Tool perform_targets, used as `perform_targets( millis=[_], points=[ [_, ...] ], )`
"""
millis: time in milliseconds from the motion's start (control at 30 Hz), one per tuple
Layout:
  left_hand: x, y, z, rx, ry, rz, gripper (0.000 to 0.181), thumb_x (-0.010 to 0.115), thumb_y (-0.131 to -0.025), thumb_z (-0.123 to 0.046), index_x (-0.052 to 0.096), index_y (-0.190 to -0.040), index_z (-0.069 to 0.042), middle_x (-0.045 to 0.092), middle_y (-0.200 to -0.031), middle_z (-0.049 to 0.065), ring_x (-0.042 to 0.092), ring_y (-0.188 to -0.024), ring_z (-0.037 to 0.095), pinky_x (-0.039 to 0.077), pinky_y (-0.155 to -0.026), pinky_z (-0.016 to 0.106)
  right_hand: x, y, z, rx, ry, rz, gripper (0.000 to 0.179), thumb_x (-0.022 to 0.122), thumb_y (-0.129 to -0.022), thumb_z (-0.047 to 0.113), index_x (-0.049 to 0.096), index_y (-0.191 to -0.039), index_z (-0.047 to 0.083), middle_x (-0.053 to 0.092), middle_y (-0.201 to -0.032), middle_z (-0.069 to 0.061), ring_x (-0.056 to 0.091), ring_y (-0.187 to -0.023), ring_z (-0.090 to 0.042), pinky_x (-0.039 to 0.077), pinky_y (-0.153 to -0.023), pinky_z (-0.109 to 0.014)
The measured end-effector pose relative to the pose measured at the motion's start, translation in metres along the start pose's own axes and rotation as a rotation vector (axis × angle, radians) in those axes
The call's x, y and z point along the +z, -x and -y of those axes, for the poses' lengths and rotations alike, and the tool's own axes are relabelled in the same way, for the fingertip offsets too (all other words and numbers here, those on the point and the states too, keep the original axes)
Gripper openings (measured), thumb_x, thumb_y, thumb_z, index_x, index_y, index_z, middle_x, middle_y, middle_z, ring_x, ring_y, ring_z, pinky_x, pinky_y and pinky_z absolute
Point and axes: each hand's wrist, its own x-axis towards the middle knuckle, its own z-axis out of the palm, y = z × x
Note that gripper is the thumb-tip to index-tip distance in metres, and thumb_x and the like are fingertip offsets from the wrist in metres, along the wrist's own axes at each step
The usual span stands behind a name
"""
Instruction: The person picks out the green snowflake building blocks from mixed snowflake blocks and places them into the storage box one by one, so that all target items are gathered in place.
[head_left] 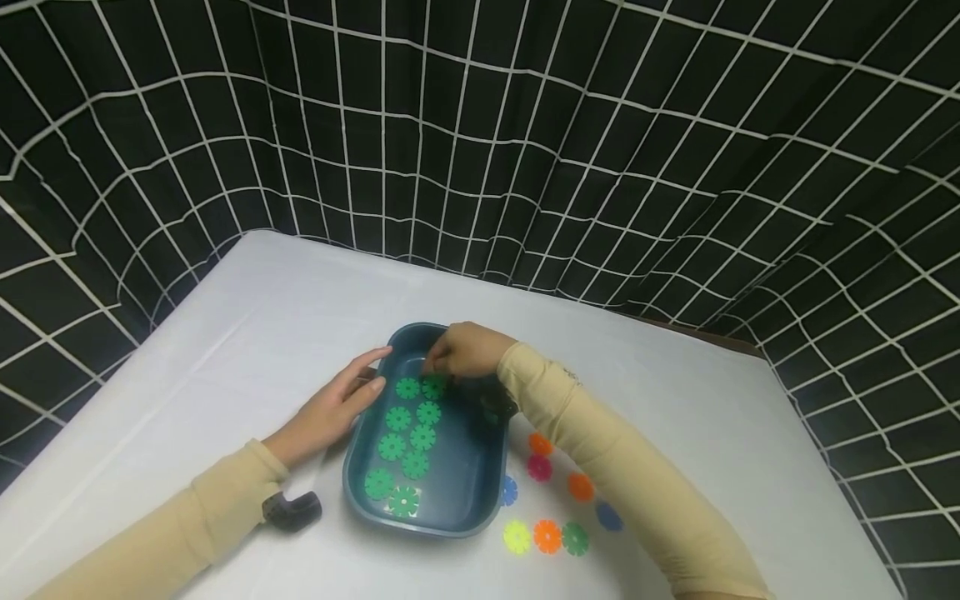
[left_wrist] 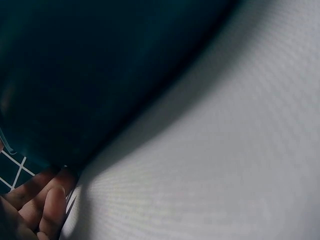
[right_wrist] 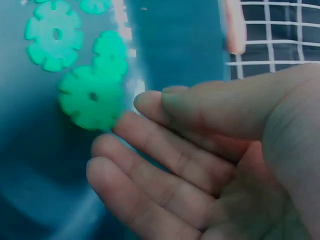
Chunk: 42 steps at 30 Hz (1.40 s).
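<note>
A blue-green plastic tub sits on the white tabletop with several green notched, flower-shaped discs on its floor, roughly in two rows. My left hand rests against the tub's left side, fingers and thumb extended at the rim; the left wrist view shows its fingers beside the outer wall. Inside the far end, my right hand reaches down over the discs. In the right wrist view its thumb and index finger meet with nothing visible between them, and a fingertip is at the edge of a green disc.
Right of the tub lie loose discs: yellow, orange, pink, blue and green. The right forearm passes over that side. A black grid-patterned curtain hangs behind the table.
</note>
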Motion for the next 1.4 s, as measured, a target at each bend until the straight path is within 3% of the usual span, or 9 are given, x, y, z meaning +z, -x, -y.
perform_targets(
  millis=[167,300,433,667,900,967,1067,1200,1400],
  points=[
    [0.0,0.001,0.002,-0.002,-0.003,-0.001,0.049,0.042,-0.1,-0.05,0.027,-0.146,-0.045,0.041,-0.143,0.013,0.041,-0.133,0.039,0.036,-0.106,0.059,-0.02,0.03,0.006,-0.085,0.004,-0.09,0.024,0.058,-0.097,0.021,0.072,-0.113,0.012,0.072,-0.104,0.001,0.067,-0.09,-0.011,0.054,-0.081,-0.026],
    [0.0,0.001,0.003,0.013,-0.011,-0.003,0.049,0.042,-0.1,-0.048,0.027,-0.146,-0.044,0.043,-0.139,0.014,0.044,-0.131,0.038,0.04,-0.103,0.057,-0.033,0.076,0.013,-0.164,0.008,-0.217,0.023,0.06,-0.096,0.022,0.072,-0.113,0.014,0.071,-0.106,0.004,0.064,-0.095,-0.007,0.054,-0.086,-0.026],
    [0.0,-0.002,0.001,0.028,-0.012,0.0,0.049,0.043,-0.101,-0.045,0.028,-0.147,-0.042,0.045,-0.136,0.014,0.047,-0.128,0.037,0.043,-0.101,0.055,-0.025,0.128,0.013,-0.257,0.065,-0.307,0.02,0.061,-0.095,0.017,0.071,-0.112,0.013,0.07,-0.105,0.005,0.065,-0.094,-0.005,0.055,-0.083,-0.025],
    [0.001,-0.008,0.0,0.03,0.001,0.031,0.049,0.043,-0.101,-0.045,0.026,-0.147,-0.044,0.043,-0.137,0.013,0.046,-0.129,0.036,0.042,-0.101,0.056,0.018,0.201,-0.002,-0.118,0.219,-0.253,0.019,0.067,-0.09,0.013,0.07,-0.108,0.011,0.068,-0.094,0.009,0.062,-0.083,-0.002,0.056,-0.077,-0.025],
    [0.0,-0.005,0.003,0.048,0.003,0.027,0.05,0.041,-0.101,-0.044,0.025,-0.148,-0.042,0.042,-0.136,0.016,0.045,-0.13,0.038,0.043,-0.1,0.056,0.068,0.22,-0.022,-0.047,0.24,-0.131,0.027,0.075,-0.078,0.004,0.069,-0.104,0.011,0.063,-0.091,0.007,0.058,-0.081,-0.006,0.054,-0.078,-0.025],
    [-0.002,-0.003,0.005,0.048,0.006,0.02,0.049,0.042,-0.101,-0.044,0.025,-0.148,-0.043,0.042,-0.136,0.016,0.045,-0.129,0.038,0.043,-0.1,0.056,0.083,0.221,-0.029,-0.066,0.24,-0.139,0.028,0.077,-0.076,0.006,0.067,-0.101,0.013,0.059,-0.09,0.008,0.055,-0.08,-0.005,0.053,-0.075,-0.022],
    [-0.001,-0.005,0.004,0.053,0.005,0.026,0.049,0.042,-0.101,-0.045,0.025,-0.148,-0.043,0.043,-0.136,0.016,0.046,-0.129,0.036,0.043,-0.101,0.055,0.1,0.224,-0.033,0.006,0.236,-0.158,0.029,0.076,-0.075,0.006,0.065,-0.1,0.017,0.056,-0.091,0.01,0.052,-0.082,-0.005,0.052,-0.075,-0.021],
    [0.0,-0.008,0.004,0.066,0.0,0.027,0.05,0.042,-0.102,-0.043,0.026,-0.149,-0.037,0.044,-0.134,0.016,0.048,-0.127,0.037,0.044,-0.1,0.054,0.111,0.226,-0.034,0.09,0.245,-0.165,0.033,0.077,-0.076,0.006,0.063,-0.103,0.019,0.055,-0.093,0.01,0.052,-0.084,-0.007,0.054,-0.077,-0.023],
    [-0.002,-0.006,0.007,0.06,0.003,0.02,0.051,0.042,-0.102,-0.042,0.026,-0.15,-0.035,0.044,-0.134,0.017,0.048,-0.126,0.038,0.045,-0.098,0.054,0.115,0.22,-0.039,0.078,0.234,-0.149,0.038,0.08,-0.073,0.005,0.061,-0.102,0.019,0.052,-0.092,0.012,0.05,-0.083,-0.006,0.054,-0.076,-0.023]
  ],
)
